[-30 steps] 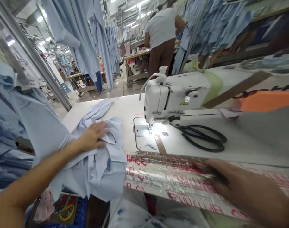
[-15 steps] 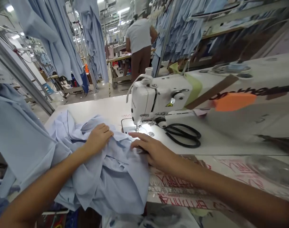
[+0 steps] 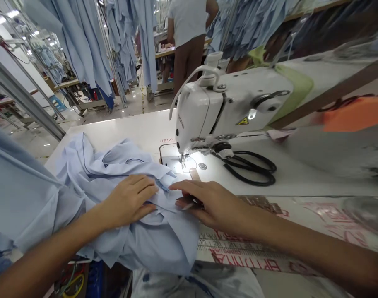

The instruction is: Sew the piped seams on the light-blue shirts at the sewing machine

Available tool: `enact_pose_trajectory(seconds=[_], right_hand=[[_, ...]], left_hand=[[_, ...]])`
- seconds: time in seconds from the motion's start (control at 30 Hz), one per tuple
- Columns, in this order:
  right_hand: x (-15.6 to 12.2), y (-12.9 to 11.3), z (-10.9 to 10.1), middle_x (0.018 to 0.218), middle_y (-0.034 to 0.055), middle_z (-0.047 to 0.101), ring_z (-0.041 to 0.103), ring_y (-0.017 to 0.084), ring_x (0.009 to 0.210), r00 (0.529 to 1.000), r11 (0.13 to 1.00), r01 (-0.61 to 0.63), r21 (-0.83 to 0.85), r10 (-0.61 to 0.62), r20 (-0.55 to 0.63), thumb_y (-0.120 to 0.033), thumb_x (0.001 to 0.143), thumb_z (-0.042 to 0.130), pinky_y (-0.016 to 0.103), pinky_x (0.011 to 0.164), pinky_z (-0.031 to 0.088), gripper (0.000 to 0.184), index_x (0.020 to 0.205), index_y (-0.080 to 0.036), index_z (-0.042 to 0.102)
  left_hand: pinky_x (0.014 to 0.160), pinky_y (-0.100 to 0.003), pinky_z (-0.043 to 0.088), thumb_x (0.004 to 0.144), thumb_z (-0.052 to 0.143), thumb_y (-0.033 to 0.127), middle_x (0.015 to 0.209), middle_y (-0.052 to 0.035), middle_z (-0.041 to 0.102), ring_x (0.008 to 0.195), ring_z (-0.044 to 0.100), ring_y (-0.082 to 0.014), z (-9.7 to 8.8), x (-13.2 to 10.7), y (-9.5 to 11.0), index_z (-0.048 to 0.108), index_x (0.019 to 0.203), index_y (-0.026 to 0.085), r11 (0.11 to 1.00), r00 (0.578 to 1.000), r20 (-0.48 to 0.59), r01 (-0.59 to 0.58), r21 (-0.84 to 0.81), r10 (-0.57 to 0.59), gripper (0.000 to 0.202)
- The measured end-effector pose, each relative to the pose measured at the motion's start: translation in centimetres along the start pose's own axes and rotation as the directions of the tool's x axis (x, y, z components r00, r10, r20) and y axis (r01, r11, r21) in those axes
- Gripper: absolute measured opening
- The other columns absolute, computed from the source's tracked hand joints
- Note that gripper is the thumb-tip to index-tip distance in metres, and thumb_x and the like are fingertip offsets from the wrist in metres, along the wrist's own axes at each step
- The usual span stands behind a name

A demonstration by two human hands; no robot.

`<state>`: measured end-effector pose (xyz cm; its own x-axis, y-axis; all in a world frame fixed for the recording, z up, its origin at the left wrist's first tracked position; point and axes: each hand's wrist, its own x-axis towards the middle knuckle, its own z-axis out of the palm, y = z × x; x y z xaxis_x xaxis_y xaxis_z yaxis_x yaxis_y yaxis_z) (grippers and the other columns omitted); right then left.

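A rumpled light blue shirt (image 3: 120,215) lies on the white sewing table (image 3: 136,128), in front of and to the left of the white sewing machine (image 3: 213,111). My left hand (image 3: 129,200) lies flat on the cloth with its fingers stretched out. My right hand (image 3: 204,203) rests at the shirt's right edge, just before the lit needle plate (image 3: 178,163). Its forefinger points left onto the cloth and its other fingers curl under, with a small pale thing showing between them that I cannot make out.
Black scissors (image 3: 251,167) lie right of the needle. A strip printed with red characters (image 3: 247,248) runs along the table's near edge. Blue garments (image 3: 92,45) hang at the back left. A person in a white top (image 3: 189,33) stands at a far table.
My view has come closer to the machine. Both hands slid a little toward me on the shirt, and my left hand has flattened out. One second ago my right hand was at the printed strip.
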<state>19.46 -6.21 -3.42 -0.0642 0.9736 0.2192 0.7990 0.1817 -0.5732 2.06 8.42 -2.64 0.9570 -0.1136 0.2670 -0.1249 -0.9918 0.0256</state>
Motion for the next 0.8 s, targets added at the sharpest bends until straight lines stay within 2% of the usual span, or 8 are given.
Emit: enact_pose_trajectory(seconds=[0.1,0.2,0.27,0.37,0.47,0.57,0.67,0.8], right_hand=[[0.2,0.5,0.1,0.087,0.0062,0.063,0.059,0.017,0.074,0.998,0.997,-0.067,-0.04,0.067,-0.018,-0.019,0.079,0.047,0.028,0.064,0.042,0.03,0.108,-0.017,0.052],[0.6,1.1,-0.1,0.084,0.0067,0.063,0.058,0.019,0.074,0.984,0.984,-0.178,-0.027,0.177,-0.032,-0.027,0.081,0.048,0.03,0.063,0.042,0.027,0.106,-0.017,0.05],[0.5,1.2,-0.5,0.077,0.0045,0.061,0.056,0.018,0.069,0.978,0.979,-0.202,0.031,0.203,-0.039,-0.034,0.083,0.047,0.029,0.059,0.04,0.025,0.101,-0.018,0.049],[-0.3,1.2,-1.1,0.073,0.0022,0.058,0.053,0.016,0.064,0.98,0.976,-0.178,0.123,0.187,-0.067,-0.04,0.084,0.046,0.028,0.056,0.039,0.027,0.1,-0.019,0.049],[-1.5,1.4,-1.6,0.087,0.0054,0.06,0.055,0.018,0.076,0.982,0.973,-0.175,0.149,0.182,-0.038,-0.043,0.083,0.047,0.03,0.066,0.043,0.036,0.109,-0.019,0.049],[-2.5,2.0,-1.9,0.101,0.0086,0.059,0.054,0.02,0.091,0.987,0.98,-0.163,0.114,0.161,0.028,-0.039,0.086,0.043,0.034,0.077,0.044,0.033,0.111,-0.018,0.051],[-2.9,2.3,-2.1,0.102,0.0091,0.059,0.055,0.02,0.091,0.992,0.99,-0.125,0.062,0.123,0.031,-0.035,0.088,0.041,0.034,0.077,0.045,0.033,0.114,-0.018,0.053],[-2.5,1.3,-2.1,0.105,0.0086,0.061,0.057,0.019,0.092,0.996,0.999,-0.001,0.054,0.006,-0.094,-0.032,0.09,0.042,0.032,0.076,0.047,0.037,0.124,-0.021,0.047]], left_hand=[[0.085,-0.037,0.047,0.084,0.046,0.018,0.101,-0.0092,0.062,0.097,0.055,-0.0209,0.5,-0.8,-0.3,0.056,0.101,0.012,0.999,0.998,-0.039,0.039,0.017,-0.039,0.02],[0.079,-0.028,0.047,0.086,0.037,0.012,0.096,-0.0058,0.065,0.089,0.059,-0.0155,0.3,-0.2,-0.9,0.059,0.098,0.015,0.974,0.984,-0.071,0.148,-0.17,-0.162,0.025],[0.07,-0.023,0.045,0.085,0.036,0.012,0.087,-0.0019,0.066,0.077,0.06,-0.0121,-0.3,1.4,-1.6,0.06,0.094,0.016,0.915,0.953,-0.028,0.281,-0.289,-0.301,0.026],[0.057,-0.021,0.036,0.082,0.037,0.016,0.066,0.0021,0.059,0.059,0.051,-0.0099,-1.0,4.9,-3.0,0.06,0.077,0.016,0.834,0.88,0.075,0.469,-0.292,-0.469,0.023],[0.051,-0.022,0.027,0.077,0.046,0.019,0.049,0.0041,0.043,0.05,0.039,-0.0089,-0.5,7.7,-4.3,0.046,0.052,0.015,0.828,0.865,0.247,0.494,-0.264,-0.437,0.026],[0.049,-0.023,0.023,0.073,0.053,0.019,0.045,0.005,0.035,0.047,0.033,-0.0083,0.4,8.7,-4.7,0.036,0.046,0.015,0.844,0.868,0.348,0.457,-0.281,-0.354,0.032],[0.049,-0.022,0.023,0.075,0.054,0.027,0.049,0.0052,0.038,0.049,0.035,-0.0085,0.2,8.6,-4.4,0.04,0.052,0.016,0.85,0.871,0.365,0.441,-0.288,-0.329,0.03],[0.05,-0.021,0.026,0.075,0.057,0.029,0.053,0.0048,0.044,0.052,0.041,-0.0092,-0.5,8.0,-2.8,0.049,0.059,0.015,0.845,0.865,0.34,0.465,-0.265,-0.369,0.023]])
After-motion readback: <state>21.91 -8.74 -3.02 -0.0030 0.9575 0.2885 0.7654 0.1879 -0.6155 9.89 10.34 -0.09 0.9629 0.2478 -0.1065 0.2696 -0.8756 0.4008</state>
